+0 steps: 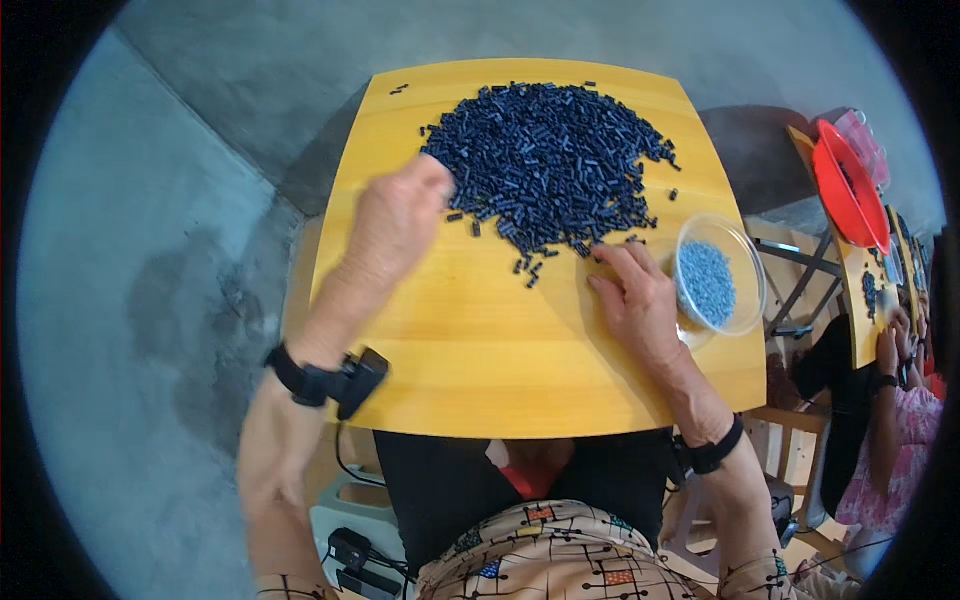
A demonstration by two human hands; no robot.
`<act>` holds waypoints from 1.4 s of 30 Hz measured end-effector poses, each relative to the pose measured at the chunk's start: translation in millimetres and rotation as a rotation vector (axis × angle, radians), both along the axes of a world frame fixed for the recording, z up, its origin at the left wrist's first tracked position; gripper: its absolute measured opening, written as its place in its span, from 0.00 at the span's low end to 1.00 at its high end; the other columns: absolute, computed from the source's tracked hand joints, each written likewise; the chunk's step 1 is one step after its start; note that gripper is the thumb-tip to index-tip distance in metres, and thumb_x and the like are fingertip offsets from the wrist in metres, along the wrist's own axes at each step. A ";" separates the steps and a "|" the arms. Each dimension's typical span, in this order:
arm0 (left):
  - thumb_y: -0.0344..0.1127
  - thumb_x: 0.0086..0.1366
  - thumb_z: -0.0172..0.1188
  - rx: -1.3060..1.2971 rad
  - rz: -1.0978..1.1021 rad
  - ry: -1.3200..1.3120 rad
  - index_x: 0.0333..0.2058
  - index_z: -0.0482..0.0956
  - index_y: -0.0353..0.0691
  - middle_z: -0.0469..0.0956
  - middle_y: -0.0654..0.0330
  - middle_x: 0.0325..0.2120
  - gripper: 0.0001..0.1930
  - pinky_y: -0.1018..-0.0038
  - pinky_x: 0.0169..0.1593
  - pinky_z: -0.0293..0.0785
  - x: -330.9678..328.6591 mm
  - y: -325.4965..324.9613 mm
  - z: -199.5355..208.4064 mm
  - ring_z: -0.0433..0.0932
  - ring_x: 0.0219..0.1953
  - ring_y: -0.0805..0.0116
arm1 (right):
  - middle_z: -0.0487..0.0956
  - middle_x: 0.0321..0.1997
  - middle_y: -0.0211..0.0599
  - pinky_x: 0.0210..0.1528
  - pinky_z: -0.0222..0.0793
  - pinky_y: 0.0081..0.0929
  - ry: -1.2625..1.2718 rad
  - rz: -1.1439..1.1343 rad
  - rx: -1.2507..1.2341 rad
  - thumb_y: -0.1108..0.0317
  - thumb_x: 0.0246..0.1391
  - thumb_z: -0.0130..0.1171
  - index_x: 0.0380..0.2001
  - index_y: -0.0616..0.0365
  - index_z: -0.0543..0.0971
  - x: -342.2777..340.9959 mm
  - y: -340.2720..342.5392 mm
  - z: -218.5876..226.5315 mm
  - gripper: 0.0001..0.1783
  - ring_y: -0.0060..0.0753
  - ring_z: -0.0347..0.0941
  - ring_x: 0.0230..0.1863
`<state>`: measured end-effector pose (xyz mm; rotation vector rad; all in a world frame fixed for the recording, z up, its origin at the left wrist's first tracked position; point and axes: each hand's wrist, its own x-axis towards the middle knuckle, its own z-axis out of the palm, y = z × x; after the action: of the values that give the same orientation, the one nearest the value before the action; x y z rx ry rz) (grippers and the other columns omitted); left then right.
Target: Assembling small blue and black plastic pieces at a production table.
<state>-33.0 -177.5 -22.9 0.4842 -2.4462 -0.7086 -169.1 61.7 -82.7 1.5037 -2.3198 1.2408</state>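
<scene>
A broad heap of small dark blue-black cylindrical pieces (pixel 550 150) covers the far middle of the yellow table. At the heap's left edge is my left hand (pixel 395 220), slightly blurred, its fingers curled closed; whatever they hold is hidden. My right hand (pixel 645 305) rests low over the table at the heap's near right edge. Its index fingertip meets a few dark pieces there, while the thumb stays apart from it. Just right of that hand stands a round clear plastic tub (pixel 750 265) with many tiny light-blue pieces (pixel 708 285) inside.
The yellow tabletop (pixel 480 360) has strays near the heap and at its far left corner. On the right, another table (pixel 862 320) carries a red basin (pixel 850 190) and dark pieces, with another person's hands (pixel 893 340) at it. A grey wall (pixel 300 60) stands behind.
</scene>
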 end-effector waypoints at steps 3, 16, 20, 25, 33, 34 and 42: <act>0.31 0.58 0.52 -0.350 0.096 -0.063 0.30 0.74 0.34 0.76 0.45 0.23 0.06 0.63 0.34 0.71 -4.0 -88.8 15.3 0.77 0.30 0.49 | 0.75 0.33 0.43 0.31 0.70 0.32 -0.026 -0.013 0.024 0.78 0.40 0.60 0.37 0.61 0.75 3.9 -5.8 4.7 0.16 0.44 0.74 0.31; 0.32 0.60 0.52 -0.771 0.175 -0.225 0.31 0.75 0.36 0.75 0.43 0.27 0.06 0.54 0.37 0.69 -123.7 -251.8 -53.1 0.73 0.35 0.41 | 0.76 0.33 0.41 0.31 0.71 0.26 -0.165 -0.086 0.132 0.80 0.39 0.61 0.37 0.62 0.76 -3.4 -15.2 7.6 0.16 0.39 0.75 0.31; 0.35 0.60 0.54 -0.736 0.044 -0.136 0.31 0.75 0.36 0.76 0.45 0.26 0.08 0.57 0.35 0.70 -125.2 -265.7 -63.5 0.75 0.33 0.44 | 0.76 0.33 0.41 0.30 0.71 0.26 -0.166 -0.072 0.153 0.80 0.38 0.61 0.36 0.62 0.77 -4.2 -16.1 6.9 0.16 0.39 0.75 0.30; 0.37 0.58 0.57 -0.581 0.055 -0.212 0.34 0.78 0.38 0.78 0.51 0.26 0.10 0.68 0.33 0.71 -120.6 -273.0 -65.5 0.78 0.28 0.58 | 0.76 0.33 0.41 0.29 0.71 0.26 -0.166 -0.063 0.170 0.80 0.39 0.60 0.36 0.61 0.77 -4.1 -18.2 9.9 0.16 0.38 0.75 0.29; 0.35 0.52 0.57 -0.356 0.071 -0.136 0.30 0.79 0.33 0.78 0.52 0.24 0.11 0.71 0.33 0.71 -69.2 -223.4 -7.0 0.77 0.27 0.63 | 0.75 0.31 0.41 0.30 0.69 0.25 -0.203 -0.039 0.081 0.80 0.40 0.60 0.36 0.62 0.76 1.0 -16.6 8.3 0.15 0.37 0.74 0.27; 0.35 0.57 0.57 -0.340 0.053 -0.225 0.34 0.78 0.36 0.79 0.60 0.25 0.10 0.75 0.33 0.70 -55.6 -230.5 -0.3 0.76 0.27 0.72 | 0.75 0.31 0.41 0.30 0.70 0.25 -0.204 -0.020 0.062 0.80 0.40 0.60 0.36 0.62 0.76 3.2 -18.5 8.4 0.15 0.38 0.74 0.28; 0.26 0.52 0.60 0.180 -0.271 -0.276 0.29 0.78 0.34 0.75 0.65 0.21 0.05 0.83 0.29 0.68 3.9 6.0 3.2 0.72 0.26 0.79 | 0.75 0.31 0.42 0.31 0.71 0.28 -0.145 -0.020 -0.001 0.79 0.41 0.60 0.35 0.62 0.76 -1.4 -6.9 -1.3 0.14 0.41 0.76 0.31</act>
<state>-29.1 -171.6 -19.7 0.3381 -2.7537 -1.0417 -170.6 54.8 -84.0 1.4320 -2.4153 1.3890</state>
